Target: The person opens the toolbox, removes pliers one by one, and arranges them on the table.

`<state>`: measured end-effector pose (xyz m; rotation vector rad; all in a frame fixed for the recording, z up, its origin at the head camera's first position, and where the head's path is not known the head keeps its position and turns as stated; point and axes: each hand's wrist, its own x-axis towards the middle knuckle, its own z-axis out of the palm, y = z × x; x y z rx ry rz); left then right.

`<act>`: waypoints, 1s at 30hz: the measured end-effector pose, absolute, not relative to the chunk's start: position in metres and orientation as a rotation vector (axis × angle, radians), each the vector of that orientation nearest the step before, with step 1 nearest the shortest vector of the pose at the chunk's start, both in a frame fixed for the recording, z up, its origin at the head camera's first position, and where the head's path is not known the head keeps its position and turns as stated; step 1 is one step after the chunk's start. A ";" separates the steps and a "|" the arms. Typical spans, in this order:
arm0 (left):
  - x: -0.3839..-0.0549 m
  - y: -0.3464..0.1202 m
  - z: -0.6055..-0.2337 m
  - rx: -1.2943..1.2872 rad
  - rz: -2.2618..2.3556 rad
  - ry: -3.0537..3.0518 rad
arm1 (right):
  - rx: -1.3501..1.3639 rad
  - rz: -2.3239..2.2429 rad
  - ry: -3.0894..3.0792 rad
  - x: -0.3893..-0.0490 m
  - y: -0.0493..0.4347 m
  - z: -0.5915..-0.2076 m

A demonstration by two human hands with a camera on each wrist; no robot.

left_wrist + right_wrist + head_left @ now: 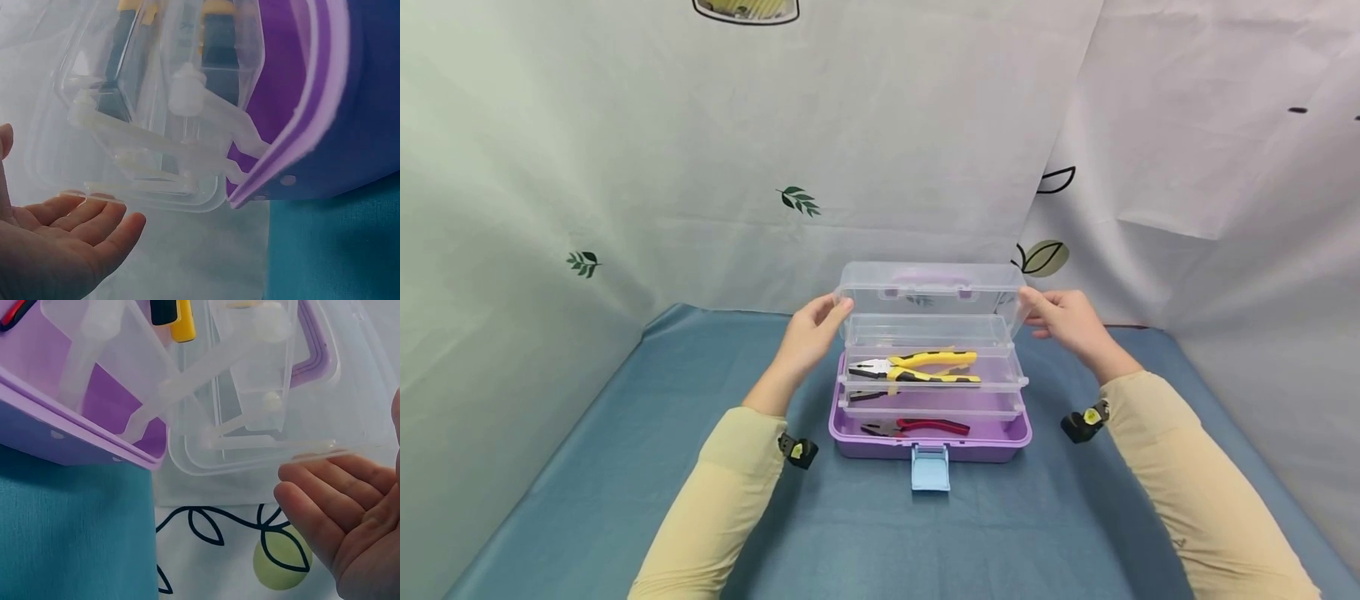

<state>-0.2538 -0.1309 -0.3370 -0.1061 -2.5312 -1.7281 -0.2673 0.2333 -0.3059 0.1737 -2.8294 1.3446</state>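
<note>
A purple toolbox [857,447] stands with its clear lid [925,271] swung up at the back. My left hand [811,335] holds the lid's left end, thumb on the near side; in the left wrist view its other fingers lie against the outer wall. The lid's right end is held by my right hand [1071,321], several fingers touching the outer wall in the right wrist view. Clear stepped trays [1007,398] are raised between the hands. Yellow-and-black pliers [928,360] rest in them, and red-handled pliers [934,426] lie in the purple base.
A light blue latch [930,471] hangs from the box's front. The box stands on a blue cloth [880,542], near the back edge. White patterned fabric [925,125] rises close behind the lid. White hinge arms [137,134] join the trays to the base.
</note>
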 end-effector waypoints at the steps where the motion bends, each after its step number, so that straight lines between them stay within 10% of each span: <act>1: -0.254 -0.130 -0.336 -0.106 -1.724 -2.536 | 0.167 1.341 -2.831 -0.268 0.233 -0.306; 30: -0.261 -0.133 -0.346 -0.248 -1.991 -2.384 | 0.272 1.725 -2.652 -0.261 0.239 -0.342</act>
